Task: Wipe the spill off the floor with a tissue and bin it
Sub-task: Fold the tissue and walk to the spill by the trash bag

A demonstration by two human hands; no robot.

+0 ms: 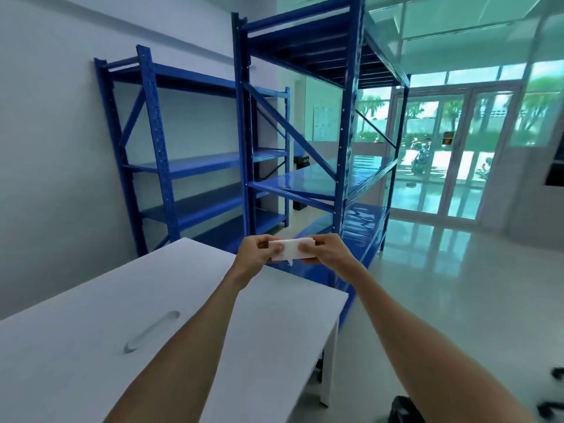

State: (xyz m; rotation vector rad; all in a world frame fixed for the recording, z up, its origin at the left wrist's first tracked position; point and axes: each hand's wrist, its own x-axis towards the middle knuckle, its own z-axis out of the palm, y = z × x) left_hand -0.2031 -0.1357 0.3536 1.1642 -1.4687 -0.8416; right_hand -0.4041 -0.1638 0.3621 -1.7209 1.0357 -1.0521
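Both arms outstretched; left hand (254,253), right hand (328,253) pinching, thumbs facing.

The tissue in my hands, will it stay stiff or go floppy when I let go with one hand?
Probably floppy: the tissue looks thin, and a loose corner already hangs down below it. It likely weighs almost nothing, as the left hand and right hand hold it by light pinches at its ends. It may tear if pulled.

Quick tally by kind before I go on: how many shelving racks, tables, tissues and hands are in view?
Blue shelving racks: 2, a shorter one by the wall and a taller one
White table: 1
Tissue: 1, held by both the left hand and the right hand
Hands: 2
Total: 6
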